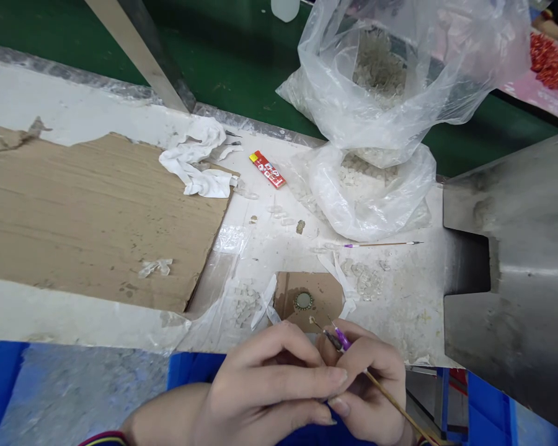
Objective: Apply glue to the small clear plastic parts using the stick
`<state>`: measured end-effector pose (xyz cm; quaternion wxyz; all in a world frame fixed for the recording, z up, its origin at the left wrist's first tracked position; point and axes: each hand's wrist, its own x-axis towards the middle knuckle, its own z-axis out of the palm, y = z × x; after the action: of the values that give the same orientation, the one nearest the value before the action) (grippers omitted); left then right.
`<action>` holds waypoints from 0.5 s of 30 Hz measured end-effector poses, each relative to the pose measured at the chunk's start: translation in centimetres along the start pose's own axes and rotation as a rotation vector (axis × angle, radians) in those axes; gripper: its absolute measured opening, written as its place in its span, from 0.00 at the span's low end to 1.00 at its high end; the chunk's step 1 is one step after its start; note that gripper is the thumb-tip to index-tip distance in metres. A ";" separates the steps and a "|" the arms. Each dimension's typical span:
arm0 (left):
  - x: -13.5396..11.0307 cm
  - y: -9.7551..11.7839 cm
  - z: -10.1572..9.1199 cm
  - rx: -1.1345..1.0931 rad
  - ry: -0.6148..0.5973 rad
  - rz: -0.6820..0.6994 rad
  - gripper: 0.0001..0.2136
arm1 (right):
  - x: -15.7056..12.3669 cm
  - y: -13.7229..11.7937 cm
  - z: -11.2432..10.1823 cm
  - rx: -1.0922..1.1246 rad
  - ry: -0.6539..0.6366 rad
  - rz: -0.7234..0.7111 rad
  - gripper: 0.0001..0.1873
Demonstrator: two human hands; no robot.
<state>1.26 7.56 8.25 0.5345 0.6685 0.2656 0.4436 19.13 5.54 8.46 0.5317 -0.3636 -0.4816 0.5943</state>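
My right hand (376,384) is closed around a thin wooden-handled tool (393,406) like a fine brush, with a purple collar and a needle-thin tip pointing away from me. Beside the collar, a second dark, slim piece (331,339) ends in a small pale bit; which hand holds it is unclear. My left hand (274,381) is pinched against the right fingertips, and what it grips is hidden. Just beyond my hands, a small round ornament (304,301) with a beaded rim rests on a cardboard piece (286,285) edged with white strips.
A similar thin tool (384,244) lies behind. Clear plastic bags (376,204) of small pieces stand at the back, near a red packet (267,169). Crumpled white cloth (198,155) lies by a large cardboard sheet (88,223). A metal housing (530,260) bounds the right side.
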 end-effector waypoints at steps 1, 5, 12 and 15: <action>0.0 0.0 0.0 0.006 -0.007 -0.005 0.12 | 0.0 0.0 0.1 -0.005 0.001 -0.005 0.10; 0.1 0.0 0.1 -0.004 -0.033 0.009 0.12 | -0.1 0.2 0.4 -0.044 0.019 -0.041 0.12; -0.2 0.0 0.2 -0.011 -0.016 0.010 0.18 | -0.1 0.2 0.7 -0.071 0.056 -0.043 0.13; -0.2 0.0 0.0 0.000 -0.018 0.015 0.18 | -0.2 0.1 0.4 -0.078 0.046 -0.035 0.10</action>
<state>1.22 7.40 8.17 0.5335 0.6744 0.2560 0.4416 18.73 5.29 8.47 0.5384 -0.3893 -0.4984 0.5570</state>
